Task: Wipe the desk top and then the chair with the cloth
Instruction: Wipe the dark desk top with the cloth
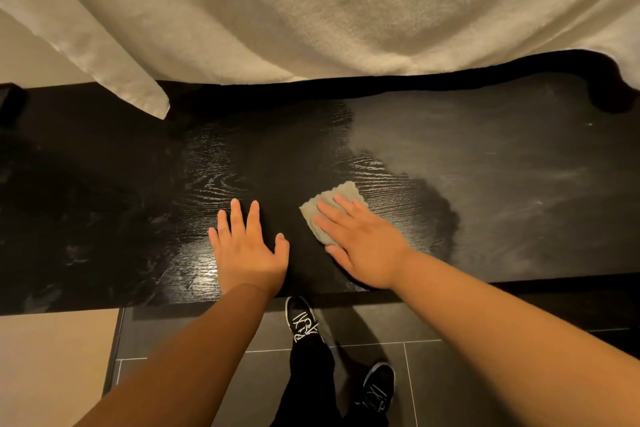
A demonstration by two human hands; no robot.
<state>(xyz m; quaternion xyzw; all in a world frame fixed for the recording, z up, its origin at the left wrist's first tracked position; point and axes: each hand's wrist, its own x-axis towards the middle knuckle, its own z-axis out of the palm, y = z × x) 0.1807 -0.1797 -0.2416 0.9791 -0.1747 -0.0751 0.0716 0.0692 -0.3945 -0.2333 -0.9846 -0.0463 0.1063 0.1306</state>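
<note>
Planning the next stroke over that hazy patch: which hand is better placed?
Right. The right hand lies flat on the cloth, next to the hazy patch of the desk top on its side; the left hand rests bare on wiped wood.

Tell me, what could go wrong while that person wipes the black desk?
1. The left hand lies flat on a shiny part of the desk, so it may leave finger marks there.
2. The right hand only presses the cloth with flat fingers, so the cloth might slip out.
3. The pale fabric hangs over the desk's back edge, so a strip beneath it may get missed.
</note>
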